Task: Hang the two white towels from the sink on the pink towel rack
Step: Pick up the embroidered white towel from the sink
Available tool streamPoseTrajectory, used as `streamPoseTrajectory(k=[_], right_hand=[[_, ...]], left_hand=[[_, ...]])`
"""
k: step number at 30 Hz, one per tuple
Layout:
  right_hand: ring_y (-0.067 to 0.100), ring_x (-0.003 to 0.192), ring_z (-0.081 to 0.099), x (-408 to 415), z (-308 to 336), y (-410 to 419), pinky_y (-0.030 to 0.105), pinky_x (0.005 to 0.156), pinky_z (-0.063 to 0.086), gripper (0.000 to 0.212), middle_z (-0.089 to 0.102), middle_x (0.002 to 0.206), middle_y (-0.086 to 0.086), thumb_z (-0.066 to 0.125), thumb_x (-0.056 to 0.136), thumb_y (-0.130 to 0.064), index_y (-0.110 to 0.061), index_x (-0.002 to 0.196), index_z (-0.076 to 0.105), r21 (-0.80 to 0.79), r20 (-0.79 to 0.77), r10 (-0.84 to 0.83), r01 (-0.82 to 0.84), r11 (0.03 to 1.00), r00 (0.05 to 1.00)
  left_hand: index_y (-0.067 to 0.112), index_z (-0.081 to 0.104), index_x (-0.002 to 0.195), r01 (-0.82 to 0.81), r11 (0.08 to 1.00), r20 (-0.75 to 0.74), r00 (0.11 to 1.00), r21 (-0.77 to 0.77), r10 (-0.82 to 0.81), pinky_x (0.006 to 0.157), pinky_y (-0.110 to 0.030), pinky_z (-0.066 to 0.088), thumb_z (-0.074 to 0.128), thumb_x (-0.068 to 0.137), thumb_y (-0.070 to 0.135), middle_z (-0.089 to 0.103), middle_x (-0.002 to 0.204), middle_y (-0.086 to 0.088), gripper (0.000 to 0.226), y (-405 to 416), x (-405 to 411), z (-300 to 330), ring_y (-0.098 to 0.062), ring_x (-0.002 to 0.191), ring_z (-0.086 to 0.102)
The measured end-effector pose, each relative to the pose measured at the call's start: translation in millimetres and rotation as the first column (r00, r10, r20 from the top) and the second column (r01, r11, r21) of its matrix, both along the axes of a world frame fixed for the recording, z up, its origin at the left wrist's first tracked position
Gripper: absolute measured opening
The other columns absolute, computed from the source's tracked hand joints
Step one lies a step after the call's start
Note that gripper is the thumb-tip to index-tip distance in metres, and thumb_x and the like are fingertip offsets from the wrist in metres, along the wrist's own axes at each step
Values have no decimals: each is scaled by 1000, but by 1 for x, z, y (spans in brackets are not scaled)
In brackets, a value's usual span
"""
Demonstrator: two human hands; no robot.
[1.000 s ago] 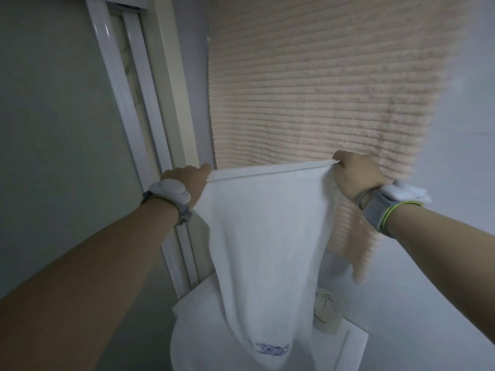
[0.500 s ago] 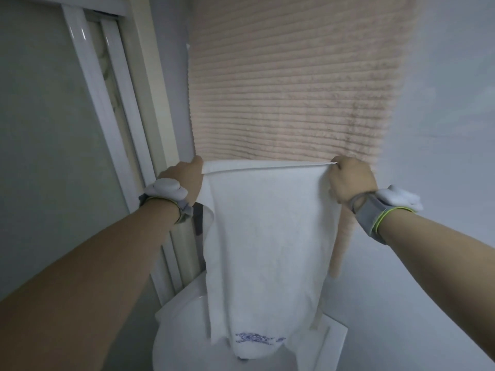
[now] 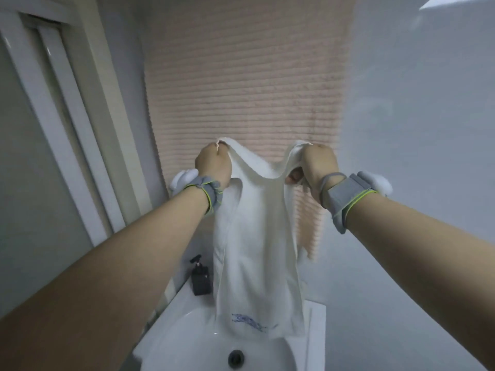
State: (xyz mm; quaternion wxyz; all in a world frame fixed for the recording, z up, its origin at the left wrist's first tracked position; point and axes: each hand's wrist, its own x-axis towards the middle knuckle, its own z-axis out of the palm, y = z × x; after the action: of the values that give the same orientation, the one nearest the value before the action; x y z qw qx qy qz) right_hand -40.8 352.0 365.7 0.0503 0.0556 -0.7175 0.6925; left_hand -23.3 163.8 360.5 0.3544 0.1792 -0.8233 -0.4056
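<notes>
Gripping the white towel (image 3: 257,236) in both fists, left hand (image 3: 213,165) and right hand (image 3: 318,164), I flag slack between them: it may bunch.

White sink (image 3: 317,341) below; black pump bottle (image 3: 200,280) upright on back left ledge; drain in basin.
</notes>
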Motion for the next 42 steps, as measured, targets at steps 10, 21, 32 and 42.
streamPoseTrajectory(k=[10, 21, 32, 42], right_hand=[[40, 56, 63, 39, 0, 14, 23, 39, 33, 21, 60, 51, 17, 43, 71, -19, -15, 55, 55, 126, -178, -148, 172, 977, 973], [27, 39, 51, 76, 10, 113, 13, 32, 27, 28, 52, 45, 14, 43, 79, -8, -12, 53, 51, 60, -191, -356, 373, 926, 915], [28, 51, 56, 89, 9, 297, 15, 35, 27, 25, 54, 52, 9, 44, 82, -17, -17, 58, 52, 127, -202, -572, 601, 789, 795], [32, 54, 57, 131, 7, 509, 25, 46, 39, 24, 57, 38, 9, 37, 77, -12, -12, 58, 52, 181, -130, -825, 831, 526, 551]], left_hand=[[6, 58, 88, 383, 909, 23, 923, -164, -384, 82, -40, 48, 33, 100, 27, 64, 105, -25, 35, 84, 14, 0, -43, 99, 56], [14, 50, 73, 644, 743, 19, 758, -180, -652, 78, -51, 56, 33, 97, 31, 64, 98, -23, 34, 200, 25, 7, -44, 94, 59], [14, 44, 66, 808, 560, 47, 577, -185, -816, 76, -45, 55, 33, 98, 33, 58, 85, -16, 39, 389, 23, 8, -43, 91, 57], [2, 56, 89, 834, 533, 47, 543, -142, -838, 83, -50, 54, 30, 98, 31, 62, 104, -30, 40, 564, 4, -1, -49, 96, 60]])
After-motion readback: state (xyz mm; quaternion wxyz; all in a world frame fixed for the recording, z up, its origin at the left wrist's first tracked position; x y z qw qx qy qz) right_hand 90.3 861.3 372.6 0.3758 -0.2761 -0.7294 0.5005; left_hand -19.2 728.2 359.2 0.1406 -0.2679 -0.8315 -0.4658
